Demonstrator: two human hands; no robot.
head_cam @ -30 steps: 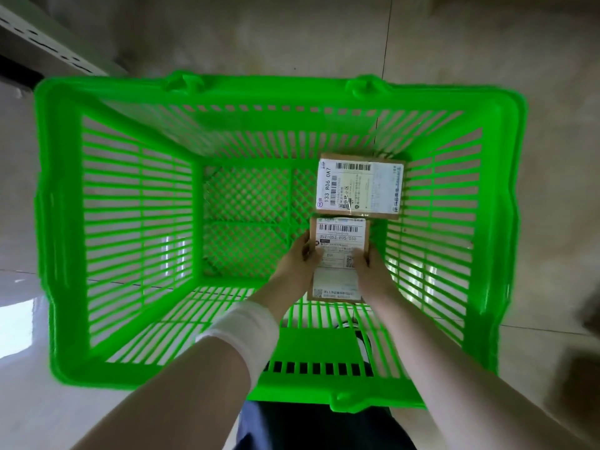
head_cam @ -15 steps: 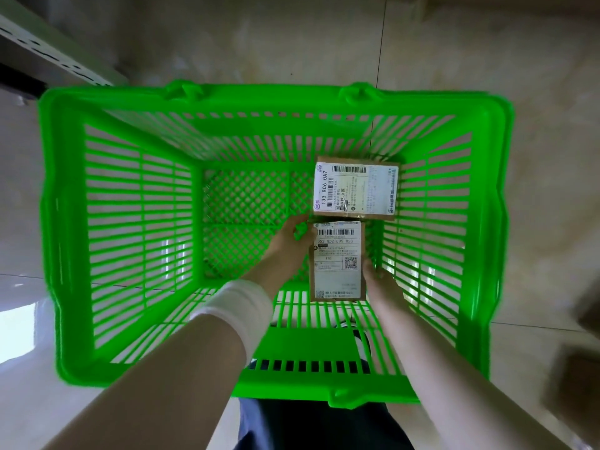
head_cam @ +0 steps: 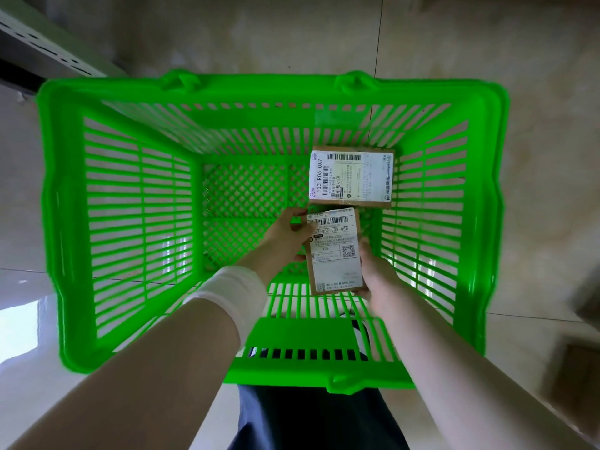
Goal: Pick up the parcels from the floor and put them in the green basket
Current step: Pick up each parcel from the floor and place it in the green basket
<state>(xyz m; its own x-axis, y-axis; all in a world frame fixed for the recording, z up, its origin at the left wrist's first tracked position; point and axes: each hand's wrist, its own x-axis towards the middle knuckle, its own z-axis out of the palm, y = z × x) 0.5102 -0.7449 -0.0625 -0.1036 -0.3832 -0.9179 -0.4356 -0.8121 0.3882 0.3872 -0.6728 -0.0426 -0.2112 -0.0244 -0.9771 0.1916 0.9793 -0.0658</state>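
Held parcel (head_cam: 336,251): small brown box, label up, inside the green basket (head_cam: 259,89) toward its right side; whether it rests on the mesh bottom cannot be told.
Left hand (head_cam: 285,238): grips the box's left edge, thumb lying on the label.
Right hand (head_cam: 380,274): clasps the box's lower right edge, fingers mostly hidden beneath.
Second parcel (head_cam: 352,177): lies flat just beyond the held one, by the far right corner.
Wristband (head_cam: 227,293): white, on the left wrist.
Floor (head_cam: 535,190): pale tile, blurred brown boxes (head_cam: 574,368) at right.
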